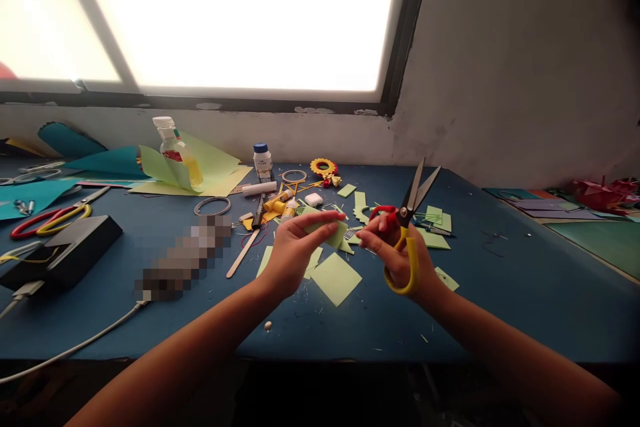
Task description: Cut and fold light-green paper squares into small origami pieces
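between the fingers [325,221] of our left hand [293,250] we pinch a green paper piece [337,235], held just above the table [500,280]. beside it, our right hand [395,257] grips the scissors [409,212], blades apart and pointing up. green scraps [336,278] lie below.

Small light-green paper piece [336,235], pinched in the left hand [293,250] fingertips, sits between both hands, its right edge touching the right hand [395,255]. Scissors [409,210], one red and one yellow handle, gripped in right hand, blades open, pointing up and away.
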Action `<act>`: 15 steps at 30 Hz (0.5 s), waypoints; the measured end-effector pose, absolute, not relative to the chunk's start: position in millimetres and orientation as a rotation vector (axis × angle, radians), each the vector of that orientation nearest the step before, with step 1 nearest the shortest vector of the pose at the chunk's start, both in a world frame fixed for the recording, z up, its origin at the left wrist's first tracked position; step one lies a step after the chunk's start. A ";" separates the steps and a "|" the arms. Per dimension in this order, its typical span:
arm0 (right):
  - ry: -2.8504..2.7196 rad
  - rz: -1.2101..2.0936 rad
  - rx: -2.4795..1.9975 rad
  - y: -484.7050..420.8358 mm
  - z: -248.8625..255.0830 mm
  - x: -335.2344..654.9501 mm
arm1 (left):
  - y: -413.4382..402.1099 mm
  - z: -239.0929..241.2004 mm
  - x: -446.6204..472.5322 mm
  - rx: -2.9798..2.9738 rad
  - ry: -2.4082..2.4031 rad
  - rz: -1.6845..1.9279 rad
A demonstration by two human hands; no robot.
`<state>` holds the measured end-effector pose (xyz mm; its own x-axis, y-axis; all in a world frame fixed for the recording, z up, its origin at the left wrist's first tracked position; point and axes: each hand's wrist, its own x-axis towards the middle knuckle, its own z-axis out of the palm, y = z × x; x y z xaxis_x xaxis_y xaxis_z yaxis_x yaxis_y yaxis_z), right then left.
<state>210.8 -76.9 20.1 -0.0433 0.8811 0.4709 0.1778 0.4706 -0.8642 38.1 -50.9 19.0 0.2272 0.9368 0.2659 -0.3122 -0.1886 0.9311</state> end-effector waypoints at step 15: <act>-1.628 0.190 -1.763 -9.6 -13.1 306.6 | -18.0 -10.2 36.7 1.406 0.964 1.207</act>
